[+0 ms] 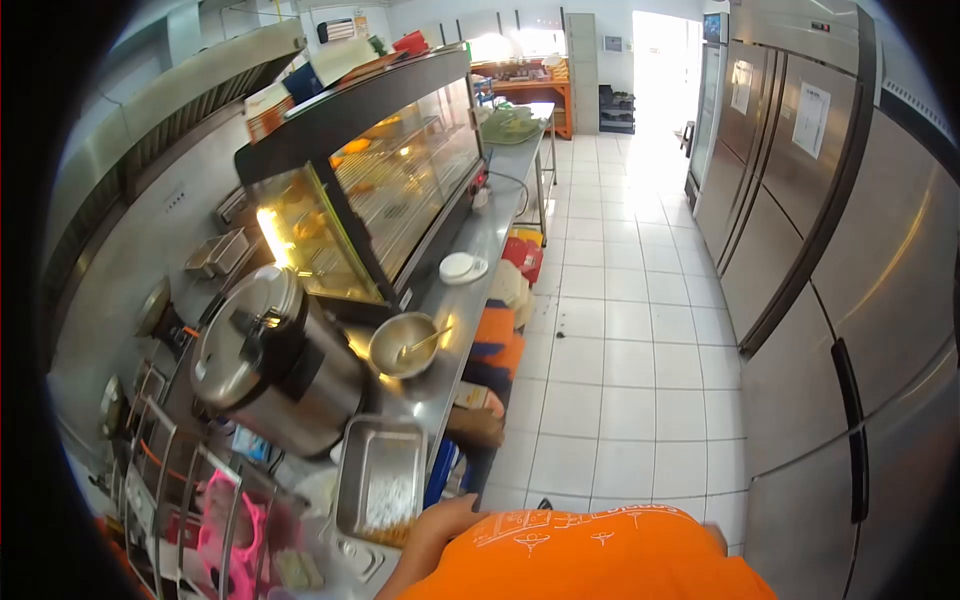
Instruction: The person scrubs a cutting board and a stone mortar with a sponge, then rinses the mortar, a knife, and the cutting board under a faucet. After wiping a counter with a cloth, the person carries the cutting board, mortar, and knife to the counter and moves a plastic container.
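Observation:
Neither of my hands shows. Only my bare left forearm (432,545) and my orange shirt (600,560) fill the bottom edge; the arm runs down and left out of frame beside a steel tray (352,470) that holds white grains and some fried bits. Past the tray, a steel bowl (403,345) with a spoon in it sits on the steel counter (478,240). A big lidded steel pot (270,360) stands to the bowl's left. Another person's hand (480,425) and orange-and-dark sleeve (495,350) show at the counter's edge.
A lit glass warming case (380,180) with food fills the counter's far half, and a white dish (460,267) lies beside it. Tall steel refrigerators (830,200) line the right wall. A white tiled aisle (620,330) runs between them. A pink item (225,520) hangs in a wire rack at lower left.

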A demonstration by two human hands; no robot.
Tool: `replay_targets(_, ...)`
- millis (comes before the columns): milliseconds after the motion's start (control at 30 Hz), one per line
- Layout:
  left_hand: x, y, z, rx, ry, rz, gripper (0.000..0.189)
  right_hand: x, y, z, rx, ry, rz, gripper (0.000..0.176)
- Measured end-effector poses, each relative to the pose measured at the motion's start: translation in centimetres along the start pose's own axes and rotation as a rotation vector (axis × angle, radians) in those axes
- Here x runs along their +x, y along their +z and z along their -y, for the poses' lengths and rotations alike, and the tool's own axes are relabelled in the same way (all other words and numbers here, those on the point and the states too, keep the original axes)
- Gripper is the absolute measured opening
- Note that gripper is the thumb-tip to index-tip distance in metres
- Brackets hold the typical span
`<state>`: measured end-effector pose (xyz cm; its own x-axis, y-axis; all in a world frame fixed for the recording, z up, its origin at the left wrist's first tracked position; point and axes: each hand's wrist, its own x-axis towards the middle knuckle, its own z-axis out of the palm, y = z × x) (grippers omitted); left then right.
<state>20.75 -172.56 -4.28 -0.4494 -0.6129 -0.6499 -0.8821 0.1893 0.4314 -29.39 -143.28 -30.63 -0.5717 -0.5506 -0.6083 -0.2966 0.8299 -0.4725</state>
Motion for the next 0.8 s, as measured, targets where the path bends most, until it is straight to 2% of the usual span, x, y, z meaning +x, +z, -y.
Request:
replay_targets(33,2.0,-2.4,-1.6,0.002,0.012,0.000,0.078,1.7,1.5,-5.1,-0.107,-0.106,-0.114,0.028)
replay_targets(67,4.0,-4.5,-3.2,0.059,0.075,-0.046,0.077,1.1,1.2,-5.4,-0.129,0.034,-0.051,0.028)
replay_targets(100,5.7,-6.4,-5.0,0.114,0.133,-0.083,0.075,1.7,0.4,-3.9,-0.087,0.198,0.025,0.029)
replay_targets(133,7.6,-8.8,-7.3,0.167,0.115,-0.022,0.074,2.4,-0.2,-2.4,-0.039,0.286,0.062,0.029)
replay_targets(200,12.2,-12.3,-11.1,0.223,0.099,0.058,0.072,4.2,-1.7,0.9,0.042,0.361,0.075,0.029)
replay_targets(233,15.0,-13.4,-12.1,0.250,0.161,0.065,0.070,5.2,-2.4,2.3,0.073,0.384,0.079,0.029)
replay_targets(400,27.4,-16.7,-15.7,0.254,0.304,0.032,0.067,13.6,-4.9,7.1,0.091,0.388,0.119,0.030)
replay_targets(500,36.2,-16.7,-14.3,0.052,0.365,-0.015,0.060,20.2,-8.0,10.4,0.011,0.320,0.155,0.031)
replay_targets(567,41.7,-14.5,-9.6,-0.515,0.176,-0.027,0.062,25.0,-10.5,12.9,-0.054,0.276,0.173,0.031)
replay_targets(633,47.6,-6.5,-0.7,-0.811,-0.188,-0.215,0.060,30.3,-13.5,15.9,-0.163,0.207,0.172,0.032)
replay_targets(667,47.2,-4.7,2.4,-0.782,-0.385,-0.200,0.060,33.6,-15.3,17.5,-0.270,0.142,0.160,0.032)
replay_targets(733,43.3,-4.3,5.6,-0.628,-0.658,0.008,0.060,40.9,-19.3,22.9,-0.483,-0.012,0.115,0.032)
replay_targets(767,42.2,-3.8,7.0,-0.619,-0.724,0.069,0.059,44.3,-21.3,26.8,-0.371,0.005,0.089,0.032)
replay_targets(800,41.1,-4.4,6.8,-0.627,-0.775,0.108,0.059,47.5,-23.3,31.2,-0.013,0.080,0.100,0.036)
